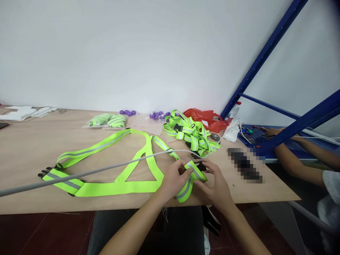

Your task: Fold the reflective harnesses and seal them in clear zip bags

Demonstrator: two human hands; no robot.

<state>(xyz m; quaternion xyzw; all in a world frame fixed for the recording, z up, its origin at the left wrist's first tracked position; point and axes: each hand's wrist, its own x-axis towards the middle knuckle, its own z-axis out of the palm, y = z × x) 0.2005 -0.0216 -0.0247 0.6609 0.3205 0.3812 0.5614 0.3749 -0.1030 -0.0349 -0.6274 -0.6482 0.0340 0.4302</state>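
Note:
A neon-green reflective harness (119, 188) with a grey stripe lies spread on the wooden table, one black buckle at its left end. Its right end is bunched between my hands. My left hand (176, 179) is closed, thumb and fingers pinching the green strap. My right hand (216, 184) curves round the other side of the strap loop, fingers at the black buckle (201, 165). Behind my hands sits a tangled heap of green straps (195, 132). A grey cable (106, 168) crosses in front of the harness.
Two bagged green straps (117, 121), purple items (158, 115), a red plastic bag (207, 118) and a bottle (233, 111) stand along the wall. A blue metal frame (260, 53) rises at right, with another person's arms (297, 164) beyond it.

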